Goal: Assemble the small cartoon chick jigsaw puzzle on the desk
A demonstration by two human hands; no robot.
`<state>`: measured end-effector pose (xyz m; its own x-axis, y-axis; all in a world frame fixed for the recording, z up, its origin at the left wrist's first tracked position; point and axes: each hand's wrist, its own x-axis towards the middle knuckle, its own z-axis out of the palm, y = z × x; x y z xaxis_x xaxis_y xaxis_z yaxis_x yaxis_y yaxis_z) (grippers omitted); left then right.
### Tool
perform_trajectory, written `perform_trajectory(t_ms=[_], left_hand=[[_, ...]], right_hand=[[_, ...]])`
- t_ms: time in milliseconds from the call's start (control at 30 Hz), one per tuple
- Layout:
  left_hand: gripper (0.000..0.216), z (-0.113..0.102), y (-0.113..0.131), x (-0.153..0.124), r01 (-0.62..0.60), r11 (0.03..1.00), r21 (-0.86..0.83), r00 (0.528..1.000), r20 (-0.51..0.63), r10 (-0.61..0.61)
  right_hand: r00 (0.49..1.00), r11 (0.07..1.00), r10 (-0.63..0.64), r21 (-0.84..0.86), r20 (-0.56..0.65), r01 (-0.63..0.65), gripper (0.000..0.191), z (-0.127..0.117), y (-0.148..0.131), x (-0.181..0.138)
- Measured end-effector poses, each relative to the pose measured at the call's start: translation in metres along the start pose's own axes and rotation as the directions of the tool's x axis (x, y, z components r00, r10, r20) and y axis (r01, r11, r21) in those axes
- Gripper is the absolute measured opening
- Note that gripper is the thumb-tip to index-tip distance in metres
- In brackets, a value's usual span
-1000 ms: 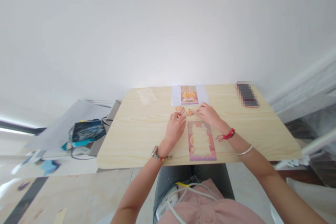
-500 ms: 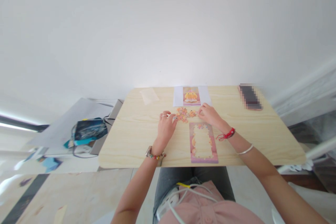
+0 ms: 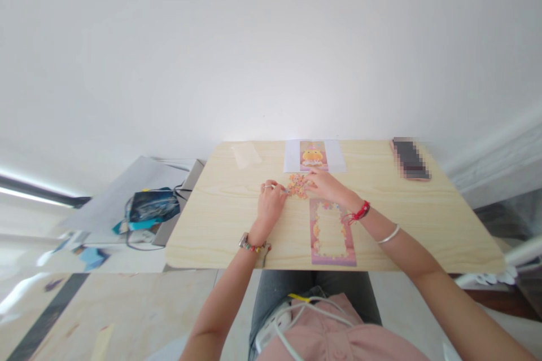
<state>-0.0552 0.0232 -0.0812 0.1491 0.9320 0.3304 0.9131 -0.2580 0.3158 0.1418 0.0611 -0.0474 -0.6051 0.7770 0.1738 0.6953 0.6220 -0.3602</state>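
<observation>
A small pile of loose jigsaw puzzle pieces [image 3: 298, 185], orange, pink and pale, lies on the table between my hands. At its left edge my left hand [image 3: 271, 202] has its fingers bent, with a pale puzzle piece [image 3: 285, 191] at the thumb and fingertips. My right hand [image 3: 324, 183] reaches in from the other side, fingertips drawn together at the pile's right edge; what they pinch, if anything, is hidden. Nearer to me lies a puzzle frame [image 3: 314, 231] with a pink-purple printed border, its middle showing bare wood.
Behind the pile, a white sheet [image 3: 292, 155] bears a printed picture [image 3: 314, 157] of a yellow-orange figure. A translucent bag [image 3: 246, 155] lies at the back left, a blurred-out phone [image 3: 410, 159] at the back right. Left of the wooden table [image 3: 203, 225] sits a dark blue bag [image 3: 153, 206].
My right hand has moved left over the right part of the pile, covering pieces that showed before. My left hand stays at the pile's left edge. The view has shifted slightly.
</observation>
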Motion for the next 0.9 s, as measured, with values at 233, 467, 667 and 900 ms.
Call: perform_trajectory(t_ms=[233, 467, 667, 900], left_hand=[[0.008, -0.003, 0.001, 0.000, -0.024, 0.999, -0.034, 0.999, -0.044, 0.022], [0.012, -0.006, 0.009, 0.001, -0.076, 0.987, -0.139, 0.994, -0.086, 0.064], [0.023, -0.016, 0.018, 0.007, -0.153, 0.952, -0.266, 0.988, -0.036, 0.149], [0.014, -0.021, 0.025, 0.022, -0.021, 0.816, -0.578, 0.970, 0.186, 0.157]], right_hand=[[1.000, 0.997, -0.009, -0.071, -0.013, 0.008, 0.016, 0.027, -0.030, 0.017], [0.994, 0.999, -0.040, -0.008, -0.103, 0.039, 0.011, 0.025, -0.024, 0.012], [0.983, 0.988, -0.144, 0.030, -0.116, 0.149, 0.016, 0.002, -0.006, -0.009], [0.931, 0.928, -0.365, -0.088, -0.003, 0.363, 0.016, -0.030, -0.002, -0.019]])
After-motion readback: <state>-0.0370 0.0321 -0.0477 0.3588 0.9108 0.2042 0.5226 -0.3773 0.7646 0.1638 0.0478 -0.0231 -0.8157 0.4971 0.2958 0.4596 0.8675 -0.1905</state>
